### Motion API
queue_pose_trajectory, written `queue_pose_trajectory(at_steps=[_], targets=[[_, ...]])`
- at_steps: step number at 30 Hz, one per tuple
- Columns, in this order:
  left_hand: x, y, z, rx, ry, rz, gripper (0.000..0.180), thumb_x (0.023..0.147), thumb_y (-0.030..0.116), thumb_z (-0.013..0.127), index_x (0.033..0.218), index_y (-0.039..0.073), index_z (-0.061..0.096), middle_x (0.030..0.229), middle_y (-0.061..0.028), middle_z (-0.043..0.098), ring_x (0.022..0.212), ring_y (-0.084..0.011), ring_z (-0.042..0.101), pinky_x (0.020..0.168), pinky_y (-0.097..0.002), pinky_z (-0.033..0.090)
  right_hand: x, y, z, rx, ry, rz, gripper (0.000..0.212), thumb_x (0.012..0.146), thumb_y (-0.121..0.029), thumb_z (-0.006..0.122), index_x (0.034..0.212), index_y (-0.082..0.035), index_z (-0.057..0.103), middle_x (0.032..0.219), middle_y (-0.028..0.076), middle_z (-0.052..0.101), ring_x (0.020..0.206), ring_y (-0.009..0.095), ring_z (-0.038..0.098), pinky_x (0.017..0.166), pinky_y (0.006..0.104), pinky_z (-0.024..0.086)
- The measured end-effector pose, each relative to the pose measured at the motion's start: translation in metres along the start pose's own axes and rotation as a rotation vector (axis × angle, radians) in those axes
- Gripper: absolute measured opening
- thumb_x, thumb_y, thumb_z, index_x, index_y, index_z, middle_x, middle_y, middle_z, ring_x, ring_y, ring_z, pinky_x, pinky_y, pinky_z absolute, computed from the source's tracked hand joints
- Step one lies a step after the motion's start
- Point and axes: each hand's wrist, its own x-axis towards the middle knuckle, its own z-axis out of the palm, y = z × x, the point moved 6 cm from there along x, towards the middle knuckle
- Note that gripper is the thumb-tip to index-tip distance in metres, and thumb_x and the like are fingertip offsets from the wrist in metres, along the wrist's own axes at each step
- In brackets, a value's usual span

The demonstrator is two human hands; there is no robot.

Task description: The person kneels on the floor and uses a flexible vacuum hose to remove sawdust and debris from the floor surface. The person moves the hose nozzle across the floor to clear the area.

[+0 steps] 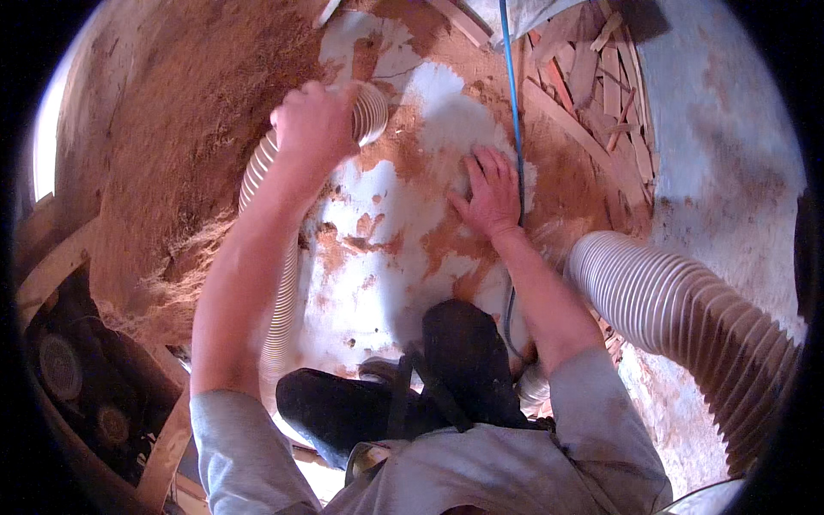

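My left hand (316, 124) is wrapped round a ribbed flexible hose (371, 113) near its open end. That end points to the right, over a pale floor (343, 287) patched with reddish-brown sawdust. Behind my left forearm the rest of the hose runs back toward my body. My right hand (491, 193) rests on the floor beside a blue cable (513, 94), its fingers stretched out and holding nothing I can see. A heap of sawdust (184, 129) lies to the left of the hose.
Wood offcuts (601, 86) are piled at the far right, against a bluish wall (721, 137). A thick ribbed duct (678, 300) curves along my right side. Dark machinery with round parts (77, 369) sits at the lower left within a wooden frame (167, 438).
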Motion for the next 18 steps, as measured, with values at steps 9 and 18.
queue_pose_trajectory(at_steps=[9,18], targets=[[-0.064,0.042,0.043,-0.012,0.033,0.128,0.072,0.076,0.031,0.082,0.139,0.019,0.051,0.119,-0.0218,0.061,0.108,-0.0407,0.063,0.083,-0.0611,0.053,0.002,-0.006,0.002,-0.06,-0.101,0.04,0.074,0.078,-0.049,0.076,0.137,-0.01,0.056,0.148,0.012,0.046,0.143,0.032,0.035,0.12,0.0512,0.025],[-0.239,0.024,0.106,-0.438,-0.263,-0.213,0.083,0.07,0.031,0.082,0.143,0.014,0.046,0.111,-0.0283,0.061,0.097,-0.0442,0.066,0.083,-0.0521,0.056,0.0,0.002,0.005,-0.107,0.024,-0.01,0.073,0.079,-0.051,0.075,0.136,-0.01,0.057,0.148,0.011,0.048,0.143,0.032,0.037,0.117,0.0498,0.029]])
